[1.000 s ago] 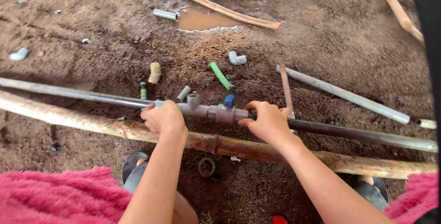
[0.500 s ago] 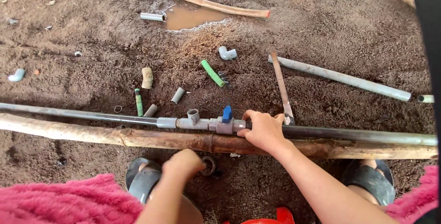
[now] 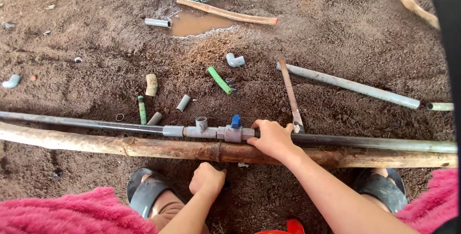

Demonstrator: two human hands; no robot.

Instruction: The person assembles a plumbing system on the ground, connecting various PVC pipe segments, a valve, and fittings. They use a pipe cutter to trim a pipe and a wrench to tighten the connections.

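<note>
My right hand (image 3: 272, 139) is wrapped round the long grey plastic pipe (image 3: 370, 143) beside its blue-handled valve (image 3: 234, 129), atop the brown bamboo pole (image 3: 182, 150). Left hand (image 3: 207, 179) fisted low; contents unclear. Steadying, I reckon.

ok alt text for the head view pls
A person's right hand grips a long grey pipe beside its blue-handled valve, lying along a bamboo pole on bare soil; the left hand reaches down near the feet.
</note>
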